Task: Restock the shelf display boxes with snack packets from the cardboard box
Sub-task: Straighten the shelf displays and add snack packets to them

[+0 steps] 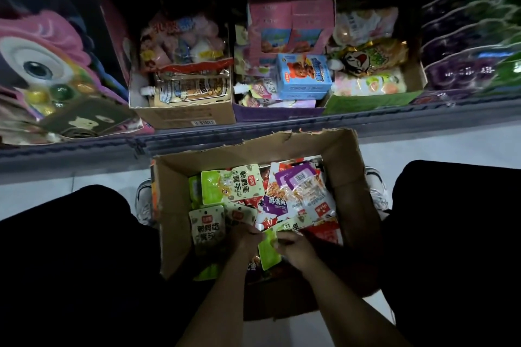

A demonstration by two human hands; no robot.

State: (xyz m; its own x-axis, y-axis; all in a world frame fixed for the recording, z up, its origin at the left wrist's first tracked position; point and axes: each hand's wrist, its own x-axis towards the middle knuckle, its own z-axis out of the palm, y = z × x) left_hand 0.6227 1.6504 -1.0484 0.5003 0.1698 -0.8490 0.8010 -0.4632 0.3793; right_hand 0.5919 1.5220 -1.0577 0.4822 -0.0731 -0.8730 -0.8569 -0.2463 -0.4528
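An open cardboard box (342, 166) sits on the floor between my knees, filled with several snack packets: green ones (231, 187), purple ones (275, 203) and red ones (328, 234). Both hands are inside it near the front. My left hand (245, 239) grips green packets fanned out by its fingers. My right hand (294, 248) pinches a green packet (267, 253) that hangs between the two hands. Above, on the low shelf, stand display boxes: a brown one (180, 118), a purple one (279, 114) and a green one (366, 103).
A blue carton (303, 76) and pink cartons (290, 28) sit in the middle display box. A pink toy pack (42, 59) lies at the shelf's left, purple packs (465, 65) at its right. The shelf edge (197, 141) runs just beyond the box. My dark trouser legs flank the box.
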